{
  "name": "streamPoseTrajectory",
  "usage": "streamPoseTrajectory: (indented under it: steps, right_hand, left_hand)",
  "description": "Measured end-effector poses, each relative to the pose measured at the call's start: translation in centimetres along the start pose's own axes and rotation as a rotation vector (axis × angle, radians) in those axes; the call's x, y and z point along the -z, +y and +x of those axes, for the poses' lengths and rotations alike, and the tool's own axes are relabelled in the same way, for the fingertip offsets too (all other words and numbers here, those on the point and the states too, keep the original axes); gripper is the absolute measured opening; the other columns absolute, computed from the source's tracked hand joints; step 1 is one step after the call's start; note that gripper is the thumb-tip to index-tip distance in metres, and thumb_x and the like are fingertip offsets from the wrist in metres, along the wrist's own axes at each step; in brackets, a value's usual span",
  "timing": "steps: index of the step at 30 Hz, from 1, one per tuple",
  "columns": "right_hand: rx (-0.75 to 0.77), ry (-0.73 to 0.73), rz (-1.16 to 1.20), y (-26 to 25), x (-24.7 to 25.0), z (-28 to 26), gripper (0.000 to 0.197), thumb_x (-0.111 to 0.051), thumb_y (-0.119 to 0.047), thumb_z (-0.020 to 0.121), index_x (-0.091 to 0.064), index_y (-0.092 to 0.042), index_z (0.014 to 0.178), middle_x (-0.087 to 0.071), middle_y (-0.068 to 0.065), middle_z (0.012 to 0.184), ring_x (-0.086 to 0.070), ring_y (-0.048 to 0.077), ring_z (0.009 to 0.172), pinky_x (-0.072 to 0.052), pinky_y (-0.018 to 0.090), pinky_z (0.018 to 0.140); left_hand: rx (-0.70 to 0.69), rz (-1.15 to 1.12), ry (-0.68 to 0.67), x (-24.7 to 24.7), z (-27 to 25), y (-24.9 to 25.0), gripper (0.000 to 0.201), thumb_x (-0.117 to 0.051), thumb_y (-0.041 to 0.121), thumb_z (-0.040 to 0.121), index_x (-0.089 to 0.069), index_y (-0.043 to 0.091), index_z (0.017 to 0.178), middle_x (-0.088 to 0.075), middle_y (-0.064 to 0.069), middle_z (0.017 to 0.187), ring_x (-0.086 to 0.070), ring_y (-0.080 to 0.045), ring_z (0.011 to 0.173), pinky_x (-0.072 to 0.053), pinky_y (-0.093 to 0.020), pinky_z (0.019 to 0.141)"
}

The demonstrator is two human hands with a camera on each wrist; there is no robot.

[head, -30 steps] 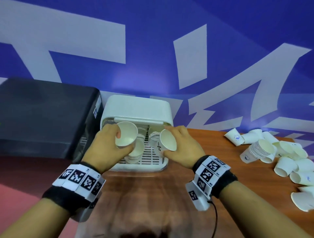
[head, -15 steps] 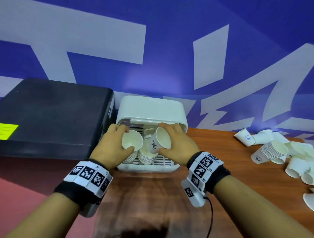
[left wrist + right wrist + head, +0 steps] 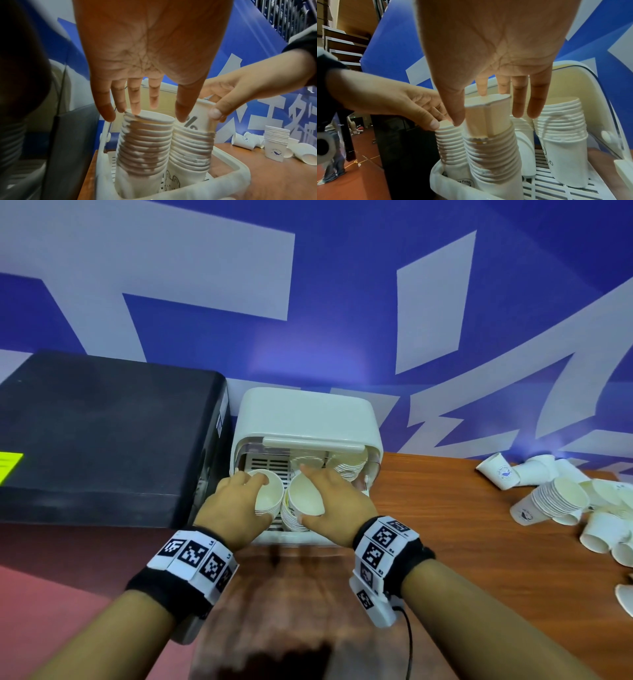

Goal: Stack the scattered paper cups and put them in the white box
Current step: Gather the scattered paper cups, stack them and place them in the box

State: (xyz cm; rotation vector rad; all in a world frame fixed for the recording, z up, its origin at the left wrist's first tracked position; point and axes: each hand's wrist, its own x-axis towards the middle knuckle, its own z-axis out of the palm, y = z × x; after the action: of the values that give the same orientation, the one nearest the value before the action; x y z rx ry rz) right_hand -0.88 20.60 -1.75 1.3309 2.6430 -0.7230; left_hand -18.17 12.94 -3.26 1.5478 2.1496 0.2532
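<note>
The white box point(image 3: 308, 419) stands open at the table's back, with several stacks of white paper cups inside. My left hand point(image 3: 262, 500) grips the top cup point(image 3: 272, 491) of the front left stack point(image 3: 144, 146), thumb and fingertips around its rim. My right hand point(image 3: 308, 496) pinches a cup point(image 3: 488, 115) that sits partway down in the neighbouring stack point(image 3: 494, 155) and sticks up above it, its rim squeezed out of round. Two more stacks point(image 3: 563, 135) stand further back in the box.
A big black case point(image 3: 102, 440) stands against the box's left side. Loose cups point(image 3: 603, 532) and a short stack lying on its side point(image 3: 558, 499) are scattered on the wooden table point(image 3: 462, 559) at the far right. A blue and white wall rises behind.
Both hands have come down from above the box, each lowering its cup onto a stack inside. The cups now sit nested on the two front stacks.
</note>
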Motion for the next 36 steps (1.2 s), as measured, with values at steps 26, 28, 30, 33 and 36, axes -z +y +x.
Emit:
streamPoseTrajectory:
  steps: [26, 28, 30, 33, 36]
  right_hand:
    - [-0.041, 0.03, 0.025, 5.6, 3.3, -5.2, 0.067, -0.056, -0.038, 0.089, -0.022, -0.032, 0.146, -0.029, -0.004, 0.149, -0.039, 0.018, 0.132, -0.041, 0.036, 0.103]
    - [-0.044, 0.043, 0.027, 7.0, 3.9, -6.2, 0.066, -0.056, -0.036, 0.089, -0.023, -0.032, 0.146, -0.031, -0.003, 0.147, -0.043, 0.02, 0.129, -0.043, 0.036, 0.099]
    - [-0.04, 0.045, 0.023, 8.7, 4.5, -7.5, 0.064, -0.056, -0.036, 0.089, -0.025, -0.033, 0.145, -0.033, -0.001, 0.146, -0.046, 0.021, 0.125, -0.045, 0.037, 0.097]
    - [-0.03, 0.033, 0.018, 12.1, 5.6, -9.9, 0.062, -0.054, -0.038, 0.09, -0.025, -0.034, 0.144, -0.033, -0.002, 0.145, -0.048, 0.02, 0.124, -0.045, 0.037, 0.096]
    - [-0.028, 0.037, 0.018, 16.3, 7.0, -12.3, 0.061, -0.053, -0.041, 0.09, -0.025, -0.036, 0.144, -0.034, -0.005, 0.144, -0.05, 0.018, 0.12, -0.047, 0.037, 0.094]
  left_hand:
    - [-0.25, -0.068, 0.122, 0.6, -1.5, 8.0, 0.058, -0.06, 0.036, 0.084, -0.037, 0.028, 0.137, -0.042, 0.0, 0.137, -0.041, -0.022, 0.126, -0.038, -0.038, 0.102]
    - [-0.27, -0.059, 0.126, -0.1, -1.9, 9.9, 0.057, -0.06, 0.035, 0.083, -0.039, 0.028, 0.135, -0.044, -0.001, 0.135, -0.042, -0.022, 0.124, -0.04, -0.038, 0.1]
    - [-0.275, -0.035, 0.114, -0.8, -2.2, 11.9, 0.056, -0.06, 0.035, 0.083, -0.039, 0.027, 0.134, -0.043, 0.0, 0.135, -0.043, -0.022, 0.124, -0.042, -0.039, 0.098]
    - [-0.256, -0.02, 0.109, -2.1, -2.7, 15.3, 0.054, -0.061, 0.034, 0.083, -0.04, 0.028, 0.133, -0.043, 0.0, 0.134, -0.043, -0.023, 0.123, -0.042, -0.039, 0.097]
    - [-0.253, -0.011, 0.106, -3.8, -3.3, 19.4, 0.054, -0.061, 0.034, 0.083, -0.041, 0.029, 0.133, -0.043, 0.001, 0.133, -0.045, -0.022, 0.122, -0.043, -0.036, 0.096]
